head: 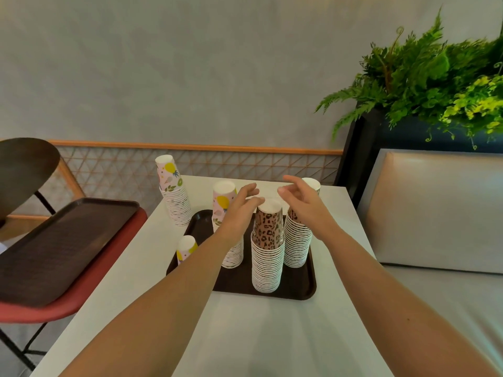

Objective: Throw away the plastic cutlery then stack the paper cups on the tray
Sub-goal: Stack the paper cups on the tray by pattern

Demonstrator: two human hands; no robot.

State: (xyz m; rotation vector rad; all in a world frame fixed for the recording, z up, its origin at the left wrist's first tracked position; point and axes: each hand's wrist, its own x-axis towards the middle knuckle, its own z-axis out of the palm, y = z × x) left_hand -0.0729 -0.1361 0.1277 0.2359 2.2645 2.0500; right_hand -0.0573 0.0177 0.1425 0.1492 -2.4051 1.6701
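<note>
Hands, left (239, 209) and right (302, 205), open by leopard-print cup stack (268, 240).

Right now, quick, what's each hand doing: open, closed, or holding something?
Left hand: open, holding nothing, fingertips at the top of the front leopard cup stack.
Right hand: open, holding nothing.

The person's two arms are bare. The left arm (163, 308) and the right arm (386, 289) are long and smooth. The right arm has one tiny dark dot on it. The left grip (240, 210) and the right grip (304, 206) are bare hands with slim fingers. A thumbnail shows on the right grip.
</note>
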